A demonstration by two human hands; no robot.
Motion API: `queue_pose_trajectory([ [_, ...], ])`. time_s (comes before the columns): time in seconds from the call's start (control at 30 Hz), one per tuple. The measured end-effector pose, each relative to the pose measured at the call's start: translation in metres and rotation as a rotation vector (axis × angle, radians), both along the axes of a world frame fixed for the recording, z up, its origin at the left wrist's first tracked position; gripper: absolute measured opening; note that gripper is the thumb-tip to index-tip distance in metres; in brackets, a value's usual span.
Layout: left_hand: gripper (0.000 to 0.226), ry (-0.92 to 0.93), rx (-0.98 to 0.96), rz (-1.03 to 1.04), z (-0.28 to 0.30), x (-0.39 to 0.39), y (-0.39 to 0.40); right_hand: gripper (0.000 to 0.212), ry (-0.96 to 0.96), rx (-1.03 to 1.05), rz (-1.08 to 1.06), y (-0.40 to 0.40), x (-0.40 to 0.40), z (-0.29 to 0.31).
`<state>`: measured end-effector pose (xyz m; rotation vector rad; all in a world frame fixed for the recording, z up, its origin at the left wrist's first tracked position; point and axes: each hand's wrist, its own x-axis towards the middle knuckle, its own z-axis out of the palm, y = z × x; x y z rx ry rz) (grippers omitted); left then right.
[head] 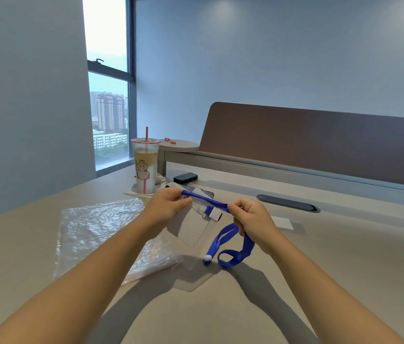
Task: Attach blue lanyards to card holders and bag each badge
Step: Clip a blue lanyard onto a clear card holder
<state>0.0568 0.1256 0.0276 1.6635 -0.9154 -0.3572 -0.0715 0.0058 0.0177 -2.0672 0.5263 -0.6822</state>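
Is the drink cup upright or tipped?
Upright: the drink cup stands on the table, its straw pointing straight up.

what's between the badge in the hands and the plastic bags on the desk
Nothing visible. The card holder and blue lanyard hang over the plastic bags; the drink cup stands farther back.

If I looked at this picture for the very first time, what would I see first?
Probably the bright blue lanyard in the middle, stretched between the left hand and the right hand above a clear card holder, its loop drooping to the table. Next, the drink cup with a red straw and a cartoon figure, standing behind the hands by the window.
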Motion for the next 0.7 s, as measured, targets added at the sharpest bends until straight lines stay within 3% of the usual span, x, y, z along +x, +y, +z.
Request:
queue_pose_trajectory([
  [0.13, 0.018, 0.099, -0.070, -0.015, 0.000, -0.005, -0.002, 0.022, 0.003, 0.025, -0.044, -0.001, -0.003, 0.001],
  [0.5, 0.021, 0.275, -0.169, -0.072, -0.006, -0.009, -0.003, 0.024, 0.116, 0.054, 0.083, -0.008, -0.016, 0.000],
  [0.7, 0.021, 0.212, -0.012, -0.252, -0.010, -0.007, -0.005, 0.016, 0.277, 0.071, 0.128, -0.017, -0.026, -0.007],
])
